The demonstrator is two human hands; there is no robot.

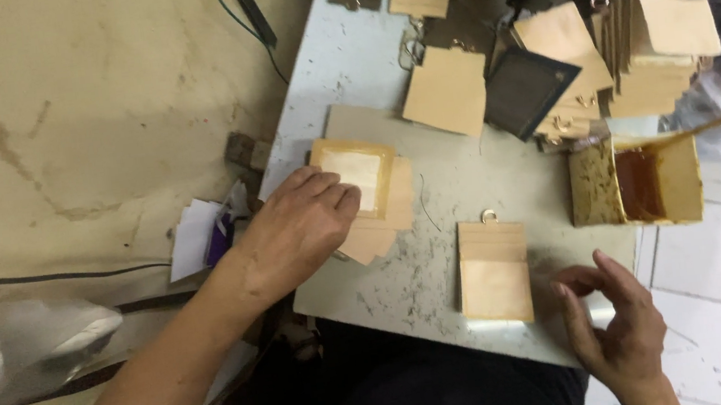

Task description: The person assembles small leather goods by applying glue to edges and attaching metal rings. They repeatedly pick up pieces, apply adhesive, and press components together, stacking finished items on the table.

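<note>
Left hand [304, 222] pressed, fingers curled, on flat tan square cardboard piece [362, 175] atop grey board. Right hand [614, 323] open, holding nothing, just beside tan rectangular ringed panel [494, 270]. Square yellow glue tin [648, 181] behind.

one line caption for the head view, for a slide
Left hand presses on a tan piece on the grey table; right hand hovers beside another tan piece.

Stacked tan panels [661, 60] are crowding the far table [345, 68]; a dark square piece [527, 88] is lying beside an open, apparently glue-filled box [657, 182].
</note>
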